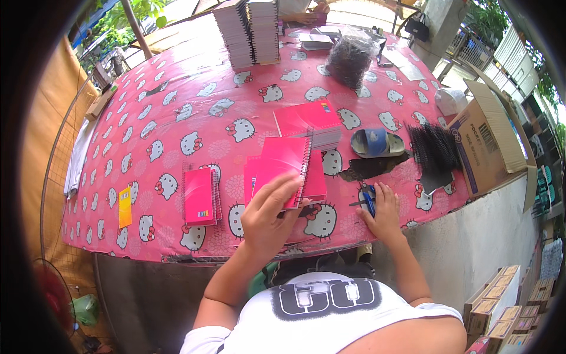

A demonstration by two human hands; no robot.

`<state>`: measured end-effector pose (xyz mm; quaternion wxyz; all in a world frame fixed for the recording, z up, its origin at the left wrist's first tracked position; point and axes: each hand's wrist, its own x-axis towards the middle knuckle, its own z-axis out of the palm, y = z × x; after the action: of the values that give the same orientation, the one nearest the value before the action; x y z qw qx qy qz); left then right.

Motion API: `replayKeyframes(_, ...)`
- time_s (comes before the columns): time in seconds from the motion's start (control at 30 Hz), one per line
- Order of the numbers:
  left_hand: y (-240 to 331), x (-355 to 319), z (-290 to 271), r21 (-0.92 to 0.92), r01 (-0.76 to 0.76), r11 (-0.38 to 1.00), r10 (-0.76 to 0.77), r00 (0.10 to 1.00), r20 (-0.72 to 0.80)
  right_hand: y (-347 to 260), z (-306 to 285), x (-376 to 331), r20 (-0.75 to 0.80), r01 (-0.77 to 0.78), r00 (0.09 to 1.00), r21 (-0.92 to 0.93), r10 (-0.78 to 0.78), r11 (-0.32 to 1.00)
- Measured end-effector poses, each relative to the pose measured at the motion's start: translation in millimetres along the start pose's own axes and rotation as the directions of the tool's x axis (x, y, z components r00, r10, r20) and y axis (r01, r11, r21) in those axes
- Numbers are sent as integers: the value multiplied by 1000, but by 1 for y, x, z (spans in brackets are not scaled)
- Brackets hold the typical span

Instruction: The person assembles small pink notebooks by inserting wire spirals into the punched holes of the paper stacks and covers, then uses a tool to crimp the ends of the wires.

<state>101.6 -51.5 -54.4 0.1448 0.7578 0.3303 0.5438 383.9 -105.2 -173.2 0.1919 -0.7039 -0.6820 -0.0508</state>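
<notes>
A pink spiral-bound notebook point(283, 164), tilted up with its black coil along the right side, is in my left hand point(268, 213). My fingers lie over its lower part, and the thumb is partly hidden beneath. Under it are more pink covers point(316, 175) on the table. To the right, my right hand point(384, 213) rests low at the table's near edge, thumb and fingers around blue-handled pliers point(369, 199). Behind the held notebook sits a stack of pink-covered books point(306, 120). Left of it lies a small pile of pink spiral notebooks point(199, 196).
A blue-and-grey slipper point(377, 143), black coils point(434, 147) and a cardboard box point(492, 138) stand at the right. Farther back are tall notebook stacks point(236, 35) and a plastic bag of dark coils point(352, 57). A yellow booklet point(125, 207) lies left. Another person's hand point(306, 17) shows across the table.
</notes>
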Motion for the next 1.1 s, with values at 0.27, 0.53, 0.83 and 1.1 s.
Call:
replayKeyframes(0.27, -4, -6, 9, -34, -38, 999, 32, 987, -157, -86, -96, 25, -209, 391, 919, 590, -334, 706)
replayKeyframes(0.53, -2, -6, 8, -37, -71, 997, 66, 989, -129, -97, -90, 42, 342, -258, 872, 929, -350, 264)
replayKeyframes(0.83, -43, 2, -79, 24, 245, 969, -183, 781, -598, -33, -75, 32, -198, -37, 962, 589, 189, 807)
replayKeyframes(1.1, -120, 43, -174, 587, 225, 777, -257, 966, -30, 49, -17, 38, -245, -9, 968, 154, 47, 988)
